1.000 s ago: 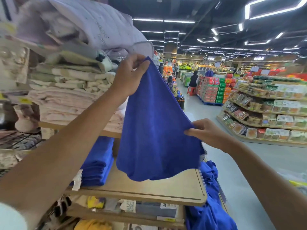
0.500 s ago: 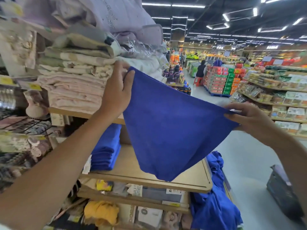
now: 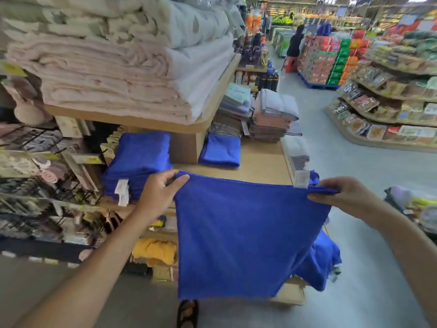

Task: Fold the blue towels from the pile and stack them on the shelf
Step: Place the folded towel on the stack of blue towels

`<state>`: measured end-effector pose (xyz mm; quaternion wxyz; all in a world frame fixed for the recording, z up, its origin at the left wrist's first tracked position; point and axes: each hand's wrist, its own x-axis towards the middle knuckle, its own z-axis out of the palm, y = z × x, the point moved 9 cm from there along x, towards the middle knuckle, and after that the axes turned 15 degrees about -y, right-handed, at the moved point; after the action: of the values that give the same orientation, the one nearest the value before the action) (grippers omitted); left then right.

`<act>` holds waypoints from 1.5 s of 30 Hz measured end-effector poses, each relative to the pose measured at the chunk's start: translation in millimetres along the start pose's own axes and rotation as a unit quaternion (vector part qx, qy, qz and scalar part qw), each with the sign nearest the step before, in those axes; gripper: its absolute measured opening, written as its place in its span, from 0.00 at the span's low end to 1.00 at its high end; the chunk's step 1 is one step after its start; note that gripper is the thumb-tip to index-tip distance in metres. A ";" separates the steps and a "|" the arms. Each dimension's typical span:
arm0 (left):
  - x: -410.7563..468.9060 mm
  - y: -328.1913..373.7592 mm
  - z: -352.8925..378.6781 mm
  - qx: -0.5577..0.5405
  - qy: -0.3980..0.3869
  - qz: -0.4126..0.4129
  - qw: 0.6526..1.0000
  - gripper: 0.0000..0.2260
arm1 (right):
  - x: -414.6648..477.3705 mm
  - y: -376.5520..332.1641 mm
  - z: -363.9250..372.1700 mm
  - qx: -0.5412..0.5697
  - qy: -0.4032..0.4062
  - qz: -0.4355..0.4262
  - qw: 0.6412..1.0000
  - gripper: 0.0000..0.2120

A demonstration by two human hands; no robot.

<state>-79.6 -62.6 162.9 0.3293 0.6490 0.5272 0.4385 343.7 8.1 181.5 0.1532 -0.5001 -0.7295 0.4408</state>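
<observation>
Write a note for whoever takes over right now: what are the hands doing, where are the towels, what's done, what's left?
Left hand: pinches the towel at its top left corner.
Right hand: pinches the top right corner. The towel hangs spread out in front of the shelf.
Done: a folded blue stack sits on the shelf, and a small stack lies to its right.
Left: fold this towel, stack it, then do the pile low on the right.
</observation>
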 end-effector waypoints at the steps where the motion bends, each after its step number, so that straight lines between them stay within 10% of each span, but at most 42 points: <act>1: -0.6 -13.8 3.1 0.012 -0.007 -0.016 1.000 0.10 | 5.8 16.1 6.4 -0.005 -0.014 0.029 0.999 0.07; 7: 25.8 -62.2 0.3 0.061 0.000 -0.073 0.995 0.10 | 40.0 70.9 29.5 0.093 -0.095 0.119 0.984 0.08; 22: 207.5 -139.8 6.5 -0.130 0.032 -0.271 0.953 0.12 | 205.4 32.2 -57.5 0.177 0.171 0.076 0.966 0.15; 28: 185.7 -121.2 34.8 0.104 0.007 -0.175 0.979 0.18 | 227.7 76.4 -3.6 0.094 0.092 0.127 0.983 0.29; 33: 76.2 -126.8 66.7 -0.027 -0.012 -0.160 0.987 0.03 | 143.9 97.9 52.3 0.139 0.140 0.076 0.977 0.04; 37: -40.0 -178.1 86.7 -0.129 0.002 -0.310 0.942 0.10 | 54.2 137.5 113.4 0.129 0.086 0.132 0.979 0.17; 40: -97.3 -215.4 100.3 -0.198 0.016 -0.453 0.869 0.10 | 31.0 159.7 163.0 0.204 -0.001 0.193 0.960 0.06; 45: -89.4 -228.0 124.3 -0.432 0.061 -0.421 0.795 0.16 | 46.9 157.5 193.0 0.304 0.021 0.181 0.935 0.10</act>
<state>-61.1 -93.5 -109.4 0.6947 0.1251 0.5231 0.4776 287.9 -28.4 -63.1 0.2302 -0.5625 -0.4543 0.6513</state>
